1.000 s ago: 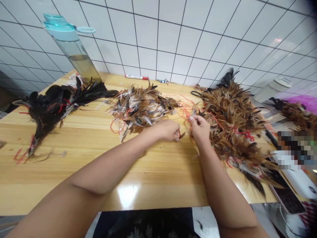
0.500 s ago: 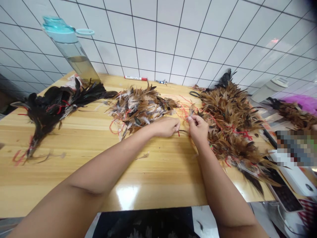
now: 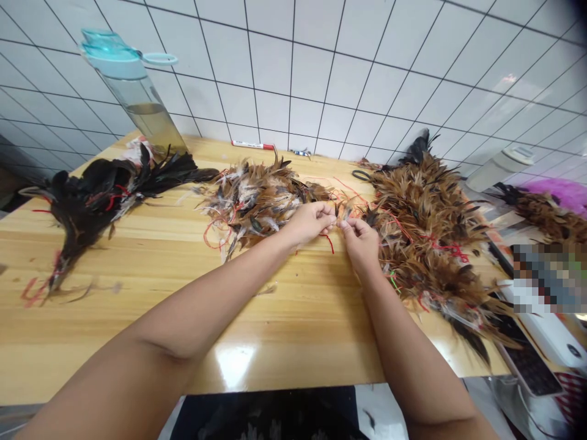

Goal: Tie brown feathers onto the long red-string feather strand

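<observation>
My left hand (image 3: 314, 221) and my right hand (image 3: 361, 243) meet fingertip to fingertip above the wooden table. Small brown feathers (image 3: 347, 211) stick up between the pinched fingers of both hands. A short red thread (image 3: 331, 243) hangs below my left hand; whether the fingers hold it is hidden. Left of my left hand lies a loose heap of brown and white feathers (image 3: 263, 198) with red threads in it. Beside my right forearm spreads a large brown feather bundle (image 3: 426, 208), bound in places with red thread.
A black feather bundle (image 3: 92, 195) lies at the left, near a blue-lidded water bottle (image 3: 147, 104). Two markers, one a red-capped marker (image 3: 252, 145), rest by the tiled wall. At right are a phone (image 3: 529, 354), a white device (image 3: 543, 327) and a pale bottle (image 3: 499, 168).
My hands have come together: the right moved left and the left rose slightly with its fist turned to a pinch. The feathers in my right fingers now sit between both hands.
</observation>
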`<action>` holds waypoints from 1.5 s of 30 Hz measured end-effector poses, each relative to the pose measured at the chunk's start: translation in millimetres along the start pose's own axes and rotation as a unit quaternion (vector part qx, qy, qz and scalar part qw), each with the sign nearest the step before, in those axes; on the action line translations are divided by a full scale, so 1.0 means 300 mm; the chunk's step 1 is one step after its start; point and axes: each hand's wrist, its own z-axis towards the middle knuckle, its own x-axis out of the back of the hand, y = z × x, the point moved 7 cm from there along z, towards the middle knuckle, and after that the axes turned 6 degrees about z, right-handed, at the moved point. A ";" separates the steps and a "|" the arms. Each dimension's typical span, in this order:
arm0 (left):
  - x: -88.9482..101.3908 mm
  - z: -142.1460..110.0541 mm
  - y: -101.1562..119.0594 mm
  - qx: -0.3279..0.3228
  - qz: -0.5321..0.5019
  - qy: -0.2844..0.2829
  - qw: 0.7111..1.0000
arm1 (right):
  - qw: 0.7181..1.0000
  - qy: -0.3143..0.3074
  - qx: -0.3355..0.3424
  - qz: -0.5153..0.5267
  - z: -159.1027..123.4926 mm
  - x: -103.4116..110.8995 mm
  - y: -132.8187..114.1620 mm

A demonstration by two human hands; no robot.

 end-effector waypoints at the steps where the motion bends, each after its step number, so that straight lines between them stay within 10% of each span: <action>1: -0.004 -0.002 0.003 -0.007 0.020 -0.003 1.000 | 1.000 0.001 0.004 -0.007 -0.001 -0.001 -0.004; 15: 0.006 -0.001 -0.008 -0.030 0.030 0.036 0.998 | 0.996 -0.030 -0.043 0.072 -0.001 -0.020 0.042; 24: 0.008 0.010 -0.002 -0.094 0.246 0.043 0.964 | 0.964 -0.008 0.149 -0.218 -0.019 -0.011 -0.055; 32: 0.001 -0.007 0.027 -0.116 0.281 0.049 0.952 | 0.917 -0.002 0.188 -0.351 -0.051 -0.026 -0.085; 40: 0.042 0.008 -0.021 -0.033 0.066 0.080 0.994 | 0.961 -0.026 0.157 -0.226 -0.034 -0.021 -0.076; 45: 0.068 0.025 -0.026 -0.050 0.096 0.068 0.992 | 0.998 -0.052 0.019 -0.030 0.003 -0.006 -0.006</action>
